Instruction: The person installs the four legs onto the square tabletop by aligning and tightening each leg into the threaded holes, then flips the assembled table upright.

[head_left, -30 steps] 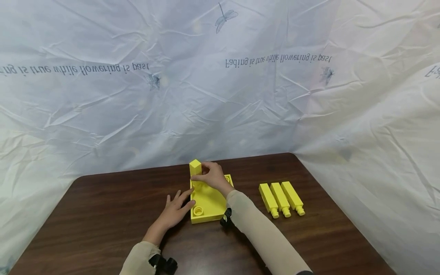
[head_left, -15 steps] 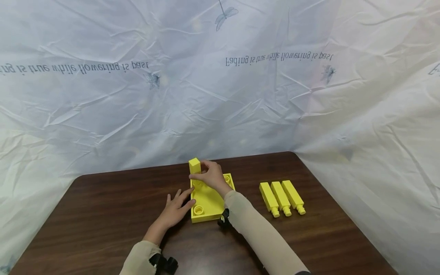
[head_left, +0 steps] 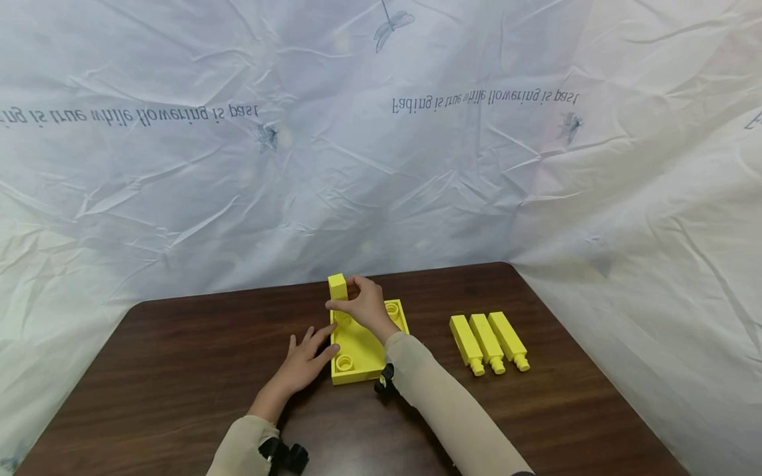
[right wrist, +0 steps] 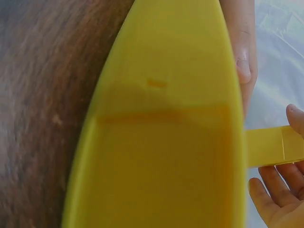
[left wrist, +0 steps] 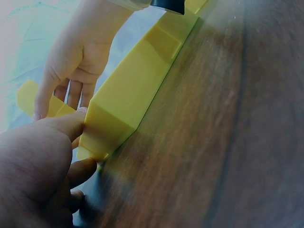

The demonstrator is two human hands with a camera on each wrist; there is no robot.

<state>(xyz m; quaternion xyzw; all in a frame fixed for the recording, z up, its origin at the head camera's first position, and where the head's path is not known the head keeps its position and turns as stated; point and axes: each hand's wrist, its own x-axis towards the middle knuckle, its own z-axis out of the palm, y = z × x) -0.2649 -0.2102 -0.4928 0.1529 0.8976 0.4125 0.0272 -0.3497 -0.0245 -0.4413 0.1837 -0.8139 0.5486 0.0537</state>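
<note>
Bare table (head_left: 178, 370) lies open to the left of the yellow tray (head_left: 363, 347); three yellow pegs (head_left: 489, 342) block its right.

A dark wooden table (head_left: 178, 370) stands against crinkled white sheeting (head_left: 238, 165) printed with dragonflies.

You have three yellow plastic square pegs (head_left: 489, 343) lying side by side at the right of centre on the dark brown wooden table (head_left: 178, 370), and behind it a crinkled white plastic sheet (head_left: 238, 165) printed with mirrored text and dragonflies fills the upper frame.
</note>
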